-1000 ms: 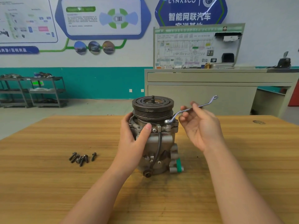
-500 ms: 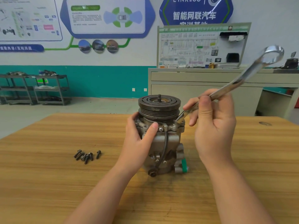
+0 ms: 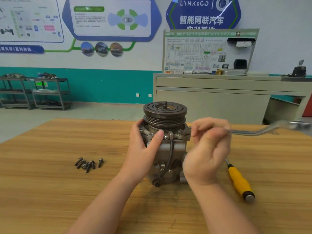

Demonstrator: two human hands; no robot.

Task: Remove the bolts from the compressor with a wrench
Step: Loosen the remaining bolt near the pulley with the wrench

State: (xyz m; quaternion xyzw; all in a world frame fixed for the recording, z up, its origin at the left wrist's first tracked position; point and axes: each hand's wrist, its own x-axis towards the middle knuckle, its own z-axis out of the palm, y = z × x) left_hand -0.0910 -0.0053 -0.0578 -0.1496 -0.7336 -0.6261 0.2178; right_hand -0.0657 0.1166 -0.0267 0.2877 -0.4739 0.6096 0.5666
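The grey compressor (image 3: 168, 149) stands upright on the wooden table (image 3: 50, 191), its dark pulley on top. My left hand (image 3: 143, 149) wraps around its left side, thumb pressed on the flange. My right hand (image 3: 207, 149) is shut on a silver ring wrench (image 3: 263, 130), blurred by motion. The handle points right and lies almost level. Its inner end sits at the flange's right corner, hidden behind my fingers. Several dark loose bolts (image 3: 88, 163) lie on the table to the left.
A yellow-handled screwdriver (image 3: 239, 181) lies on the table right of the compressor, close to my right wrist. Beyond the table stand a grey cabinet (image 3: 219, 102) and metal shelf racks (image 3: 37, 93) by the wall.
The wrench handle has swung down from pointing up-right to nearly level, pointing right. My right hand dropped with it. The screwdriver has come into view. My left hand kept its hold.
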